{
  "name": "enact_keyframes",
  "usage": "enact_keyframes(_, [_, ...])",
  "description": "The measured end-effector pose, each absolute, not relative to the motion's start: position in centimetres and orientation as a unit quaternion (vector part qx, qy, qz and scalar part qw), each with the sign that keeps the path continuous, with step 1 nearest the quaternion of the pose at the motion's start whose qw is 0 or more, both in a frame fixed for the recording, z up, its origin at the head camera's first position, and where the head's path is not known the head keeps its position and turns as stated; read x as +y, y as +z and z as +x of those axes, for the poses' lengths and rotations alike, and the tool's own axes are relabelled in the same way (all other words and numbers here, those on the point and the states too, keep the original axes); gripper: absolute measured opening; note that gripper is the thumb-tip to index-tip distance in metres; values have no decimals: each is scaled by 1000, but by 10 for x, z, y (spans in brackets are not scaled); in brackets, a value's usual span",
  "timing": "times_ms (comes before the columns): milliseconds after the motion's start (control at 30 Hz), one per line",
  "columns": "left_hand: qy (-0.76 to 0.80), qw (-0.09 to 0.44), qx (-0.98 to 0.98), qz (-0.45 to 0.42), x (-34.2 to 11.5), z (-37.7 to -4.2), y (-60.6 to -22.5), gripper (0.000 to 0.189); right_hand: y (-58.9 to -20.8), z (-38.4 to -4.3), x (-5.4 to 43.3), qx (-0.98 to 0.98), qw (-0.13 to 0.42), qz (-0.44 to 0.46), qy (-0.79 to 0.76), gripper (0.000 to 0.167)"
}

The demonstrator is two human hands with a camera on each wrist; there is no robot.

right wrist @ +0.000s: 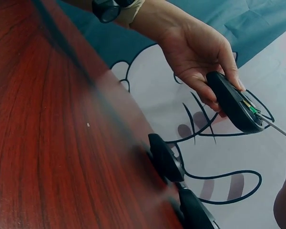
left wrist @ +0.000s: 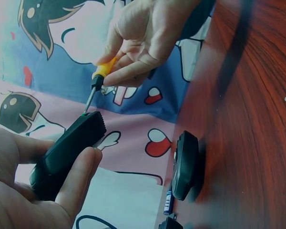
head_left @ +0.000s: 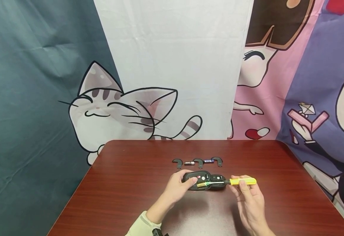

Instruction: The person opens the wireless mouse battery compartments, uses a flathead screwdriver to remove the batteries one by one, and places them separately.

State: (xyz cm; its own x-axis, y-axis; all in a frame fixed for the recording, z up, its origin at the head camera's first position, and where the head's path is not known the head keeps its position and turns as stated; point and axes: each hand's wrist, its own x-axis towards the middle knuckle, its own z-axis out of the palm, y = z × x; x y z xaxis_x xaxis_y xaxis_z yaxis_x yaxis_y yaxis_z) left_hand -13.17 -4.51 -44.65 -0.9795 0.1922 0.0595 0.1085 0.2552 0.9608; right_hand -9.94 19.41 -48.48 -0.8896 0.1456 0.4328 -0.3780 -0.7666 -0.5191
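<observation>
My left hand point(head_left: 175, 188) grips a black computer mouse point(left wrist: 66, 152) by its sides, the thumb near its opened battery bay. A gold and green battery point(head_left: 202, 185) lies in that bay. My right hand point(head_left: 250, 198) pinches the yellow handle of a screwdriver point(head_left: 247, 181). The thin metal shaft points leftward, its tip right at the battery's green end. In the right wrist view, the mouse point(right wrist: 229, 102) is tilted above the table, with the screwdriver reaching into its underside. Further mice point(right wrist: 166, 157) rest on the table beyond the hands, partly hidden in the head view.
Behind the mice, several small parts form a row on the reddish-brown table point(head_left: 116, 196): dark hook-shaped covers point(head_left: 178, 162), a silver battery point(head_left: 189, 163) and a blue battery point(head_left: 208, 161). A cartoon-printed cloth point(head_left: 172, 49) hangs past the far table edge. A dark watch point(right wrist: 106, 9) is on the left wrist.
</observation>
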Motion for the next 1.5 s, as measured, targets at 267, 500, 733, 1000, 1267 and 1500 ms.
enact_keyframes(267, [641,60,760,94,-45,-131,-445,32,-489,-101,194,-297,125,174,931,27])
enact_keyframes(500, [617,43,781,88,-45,-132,-445,31,-489,-101,192,-307,121,144,933,25])
enact_keyframes(733, [637,61,764,84,-46,-132,-447,33,-490,-101,191,-329,124,115,929,21])
enact_keyframes(1000, [661,58,745,75,-43,-130,-451,33,-483,-100,189,-334,118,116,928,21])
enact_keyframes(1267, [715,100,690,60,-40,-128,-455,35,-471,-101,190,-327,129,141,926,23])
enact_keyframes(1500, [746,132,649,63,-39,-128,-457,35,-462,-100,194,-367,143,135,909,25])
